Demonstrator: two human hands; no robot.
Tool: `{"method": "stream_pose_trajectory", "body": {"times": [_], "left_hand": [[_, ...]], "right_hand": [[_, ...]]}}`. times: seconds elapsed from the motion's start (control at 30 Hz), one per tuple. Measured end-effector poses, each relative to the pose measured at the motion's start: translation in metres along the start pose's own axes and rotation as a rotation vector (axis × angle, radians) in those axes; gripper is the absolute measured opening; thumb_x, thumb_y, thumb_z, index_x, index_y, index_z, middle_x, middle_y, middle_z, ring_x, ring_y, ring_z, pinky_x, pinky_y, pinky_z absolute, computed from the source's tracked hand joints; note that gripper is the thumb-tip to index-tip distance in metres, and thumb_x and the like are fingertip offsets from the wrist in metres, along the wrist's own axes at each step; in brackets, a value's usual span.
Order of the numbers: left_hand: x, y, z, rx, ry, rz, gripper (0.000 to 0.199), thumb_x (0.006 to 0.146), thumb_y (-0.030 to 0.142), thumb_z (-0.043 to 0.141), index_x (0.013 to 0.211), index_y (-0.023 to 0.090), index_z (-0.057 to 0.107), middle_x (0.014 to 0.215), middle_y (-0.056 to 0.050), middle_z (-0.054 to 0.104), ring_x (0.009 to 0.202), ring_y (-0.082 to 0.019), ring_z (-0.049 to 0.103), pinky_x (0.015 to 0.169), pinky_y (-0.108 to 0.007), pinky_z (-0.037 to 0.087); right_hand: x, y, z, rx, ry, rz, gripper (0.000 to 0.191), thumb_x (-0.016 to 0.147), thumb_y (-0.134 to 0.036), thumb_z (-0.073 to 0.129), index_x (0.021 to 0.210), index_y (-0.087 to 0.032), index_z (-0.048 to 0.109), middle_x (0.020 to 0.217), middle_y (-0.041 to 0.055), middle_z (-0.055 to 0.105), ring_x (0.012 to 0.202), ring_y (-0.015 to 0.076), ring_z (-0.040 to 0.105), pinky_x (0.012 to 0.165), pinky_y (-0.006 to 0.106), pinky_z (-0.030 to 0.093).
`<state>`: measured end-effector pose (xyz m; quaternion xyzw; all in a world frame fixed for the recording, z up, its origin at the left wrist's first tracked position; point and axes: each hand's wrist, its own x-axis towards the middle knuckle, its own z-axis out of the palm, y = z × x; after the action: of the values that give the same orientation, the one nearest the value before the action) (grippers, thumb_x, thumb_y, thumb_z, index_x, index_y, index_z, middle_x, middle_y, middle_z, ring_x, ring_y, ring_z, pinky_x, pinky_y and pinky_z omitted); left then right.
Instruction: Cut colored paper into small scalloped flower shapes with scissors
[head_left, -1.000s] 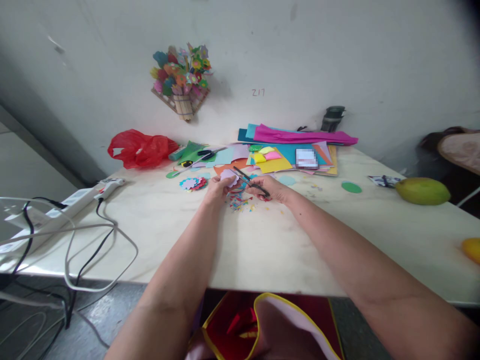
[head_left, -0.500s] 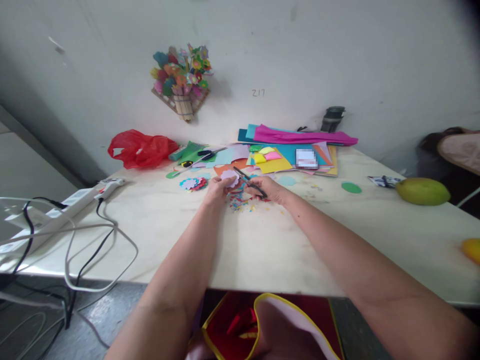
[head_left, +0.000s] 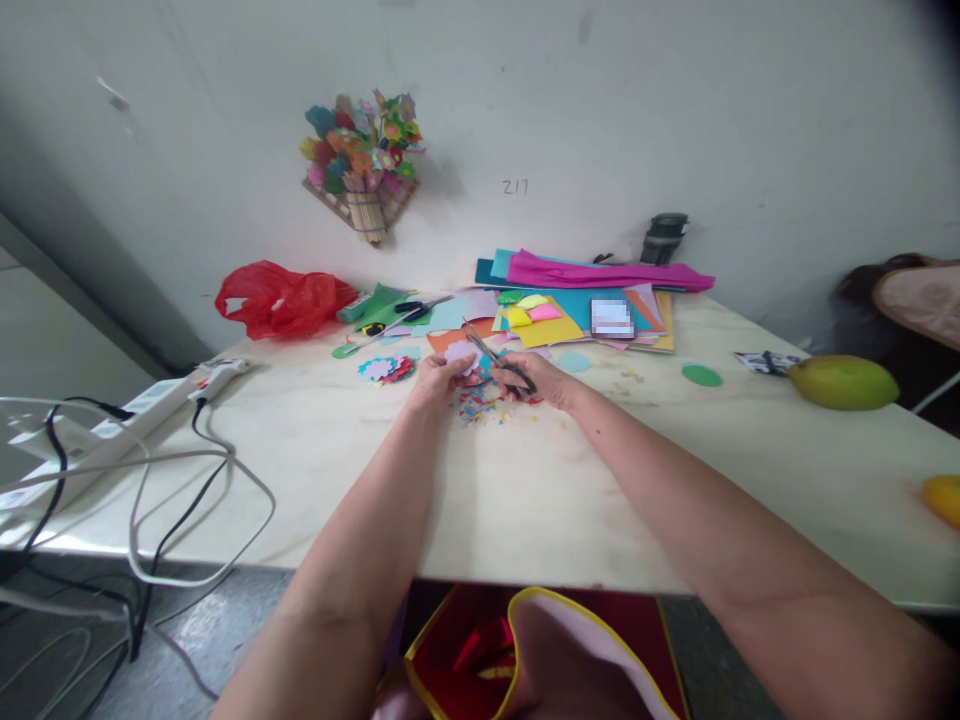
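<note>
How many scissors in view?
2. One pair of scissors in the right hand; a second pair lies beyond the left hand, among coloured paper sheets. More could be hidden under the sheets.

The paper flower (head_left: 460,354) is lilac, the scissors' handles (head_left: 523,386) black.

Reddish no. "217" (head_left: 516,187), 1st digit Z-like, hand-drawn w/ thin strokes on pale wall (head_left: 570,120).

Bare forearms (head_left: 386,510), small spot (head_left: 598,432) on right
</note>
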<state>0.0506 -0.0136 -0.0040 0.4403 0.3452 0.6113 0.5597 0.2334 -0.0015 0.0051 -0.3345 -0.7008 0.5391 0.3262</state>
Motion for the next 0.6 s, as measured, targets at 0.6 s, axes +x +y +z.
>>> {"method": "stream_pose_trajectory", "body": {"times": [0.6], "left_hand": [[-0.0013, 0.0008, -0.0014, 0.039, -0.128, -0.049, 0.034, 0.057, 0.032, 0.083, 0.076, 0.011, 0.063, 0.068, -0.005, 0.068, 0.051, -0.013, 0.062, 0.053, -0.025, 0.053]], "right_hand": [[-0.0058, -0.0077, -0.0021, -0.029, -0.012, 0.056, 0.03, 0.072, -0.039, 0.073, 0.071, -0.015, 0.056, 0.053, -0.0022, 0.057, 0.037, 0.0045, 0.046, 0.032, 0.015, 0.029]]}}
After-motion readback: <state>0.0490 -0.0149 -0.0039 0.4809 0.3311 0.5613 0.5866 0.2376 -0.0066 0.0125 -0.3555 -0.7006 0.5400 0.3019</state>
